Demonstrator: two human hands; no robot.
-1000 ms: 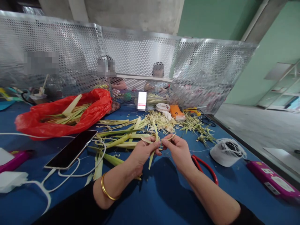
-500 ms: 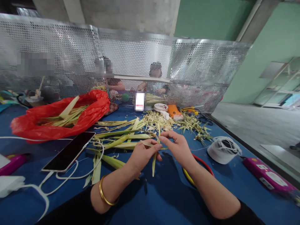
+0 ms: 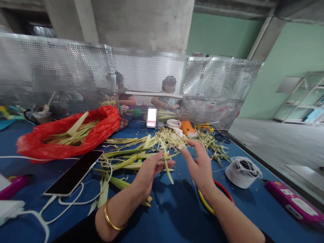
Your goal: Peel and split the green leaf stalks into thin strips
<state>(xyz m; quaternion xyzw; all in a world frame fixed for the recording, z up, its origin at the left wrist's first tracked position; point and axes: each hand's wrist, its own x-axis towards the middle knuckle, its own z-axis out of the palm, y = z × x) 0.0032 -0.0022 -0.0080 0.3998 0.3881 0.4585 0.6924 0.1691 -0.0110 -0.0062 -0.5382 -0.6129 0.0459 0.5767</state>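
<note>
My left hand (image 3: 149,172) has its fingers around a small crossed piece of pale green leaf strips (image 3: 169,171), one strip pointing down and another to the right. My right hand (image 3: 199,165) is just right of that piece, thumb and fingers apart, with nothing visible between them. Long green and yellowish leaves (image 3: 126,162) lie on the blue table left of the piece, partly behind my left hand and forearm. Beyond the hands is a heap of pale shredded scraps (image 3: 170,136).
A red plastic bag (image 3: 106,123) of leaves, a phone (image 3: 76,173) with white cables and a purple device are at left. At right are a white string spool (image 3: 239,177), red-yellow ring (image 3: 224,192) and purple power strip (image 3: 293,200). People sit behind the perforated screen (image 3: 149,74).
My right hand has let go of the strips and opened, moving slightly right. The crossed piece has tilted in my left hand, its lower end swinging right. The camera view has tipped upward.
</note>
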